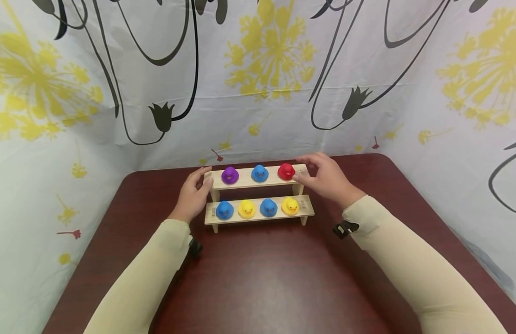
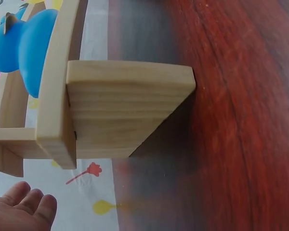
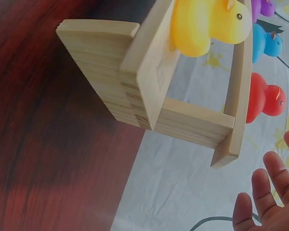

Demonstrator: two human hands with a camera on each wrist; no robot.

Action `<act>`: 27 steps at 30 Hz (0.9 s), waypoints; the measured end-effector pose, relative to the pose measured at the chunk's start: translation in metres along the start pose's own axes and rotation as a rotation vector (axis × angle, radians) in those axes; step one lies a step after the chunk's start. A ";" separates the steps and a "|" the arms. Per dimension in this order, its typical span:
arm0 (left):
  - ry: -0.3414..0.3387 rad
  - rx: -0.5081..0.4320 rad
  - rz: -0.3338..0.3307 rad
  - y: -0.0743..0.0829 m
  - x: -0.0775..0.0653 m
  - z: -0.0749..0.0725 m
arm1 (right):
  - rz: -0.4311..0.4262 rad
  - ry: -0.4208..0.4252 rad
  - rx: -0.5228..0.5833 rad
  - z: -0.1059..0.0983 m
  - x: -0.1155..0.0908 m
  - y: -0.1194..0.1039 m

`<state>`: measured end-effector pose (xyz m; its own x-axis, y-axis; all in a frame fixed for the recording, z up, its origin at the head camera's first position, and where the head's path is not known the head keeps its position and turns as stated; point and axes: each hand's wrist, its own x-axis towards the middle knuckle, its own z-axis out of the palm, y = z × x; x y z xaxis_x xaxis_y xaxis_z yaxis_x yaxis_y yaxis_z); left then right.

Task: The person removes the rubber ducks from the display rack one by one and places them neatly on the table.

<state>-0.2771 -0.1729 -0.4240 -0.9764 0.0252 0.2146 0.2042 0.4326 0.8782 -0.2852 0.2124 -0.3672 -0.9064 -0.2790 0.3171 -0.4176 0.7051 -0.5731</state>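
A two-tier wooden stand (image 1: pixel 245 179) holds small rubber ducks. Along its upper shelf sit a purple duck (image 1: pixel 230 176), a blue duck (image 1: pixel 260 174) and a red duck (image 1: pixel 286 172). Blue and yellow ducks alternate on the lower shelf (image 1: pixel 258 219). My left hand (image 1: pixel 190 197) is at the upper shelf's left end, fingers loosely bent; the left wrist view shows its fingertips just off the wood. At the opposite end is my right hand (image 1: pixel 325 178), its thumb by the red duck. The right wrist view shows those fingers (image 3: pixel 266 190) spread, holding nothing.
The stand is toward the back of a dark red-brown wooden table (image 1: pixel 258 278). Behind and beside the table hangs a white cloth (image 1: pixel 258 134) printed with yellow and grey flowers. A dark wrist device (image 1: pixel 345 229) is on the right sleeve.
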 end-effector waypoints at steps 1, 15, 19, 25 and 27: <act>0.002 -0.003 -0.005 0.000 0.000 0.001 | 0.008 -0.006 0.004 0.000 0.001 -0.001; -0.011 -0.048 -0.058 -0.004 0.007 0.010 | 0.039 -0.050 -0.004 0.005 0.009 -0.008; 0.004 -0.063 -0.048 -0.005 0.007 0.012 | 0.038 -0.045 0.003 0.007 0.010 -0.008; 0.012 -0.099 -0.043 -0.006 0.008 0.017 | 0.042 -0.040 0.014 0.008 0.012 -0.008; 0.009 -0.108 -0.055 -0.006 0.007 0.019 | 0.044 -0.040 0.020 0.009 0.013 -0.009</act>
<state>-0.2870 -0.1587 -0.4361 -0.9858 -0.0044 0.1679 0.1569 0.3334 0.9297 -0.2936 0.1971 -0.3646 -0.9254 -0.2747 0.2610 -0.3784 0.7044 -0.6005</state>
